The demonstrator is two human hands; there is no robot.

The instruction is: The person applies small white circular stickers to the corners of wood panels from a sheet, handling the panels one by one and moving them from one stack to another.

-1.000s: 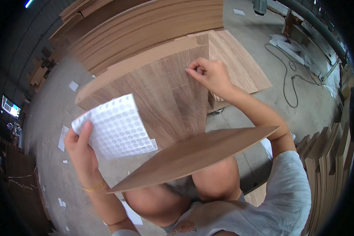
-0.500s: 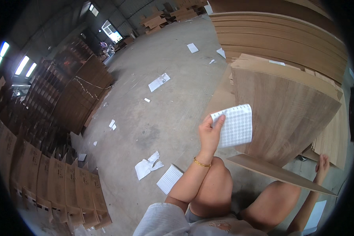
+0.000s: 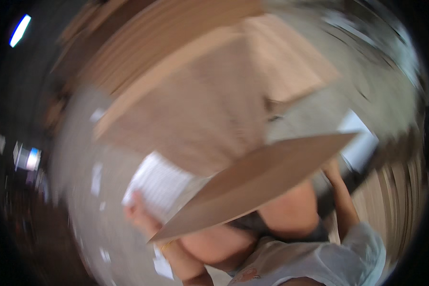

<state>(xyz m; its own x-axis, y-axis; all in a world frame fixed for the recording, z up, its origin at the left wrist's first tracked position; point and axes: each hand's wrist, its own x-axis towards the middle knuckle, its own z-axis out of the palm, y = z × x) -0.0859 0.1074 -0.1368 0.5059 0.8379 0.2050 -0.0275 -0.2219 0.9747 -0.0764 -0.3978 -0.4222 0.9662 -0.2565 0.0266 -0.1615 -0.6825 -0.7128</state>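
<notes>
My left hand (image 3: 140, 209) pinches a white sheet (image 3: 159, 183) printed with rows of small round stickers. The sheet is blurred. Across my lap a thin brown wood-grain board (image 3: 257, 178) stands tilted, its left tip by my left wrist. My right hand (image 3: 331, 168) is against the far side of the board near its right end, and the board hides its fingers. Just beyond the board leans a larger wood-grain panel (image 3: 190, 109), close to the sticker sheet.
Behind the panel rises a stack of brown boards (image 3: 176, 35). Lighter boards (image 3: 283, 62) lie to its right. A white sheet (image 3: 360, 140) lies on the floor at right, near more stacked boards (image 3: 391, 205). Paper scraps (image 3: 96, 178) dot the concrete floor at left.
My view has swung right, smearing the picture. The stack and panel now appear farther left, and the board tilts up to the right. My left hand keeps the sticker sheet.
</notes>
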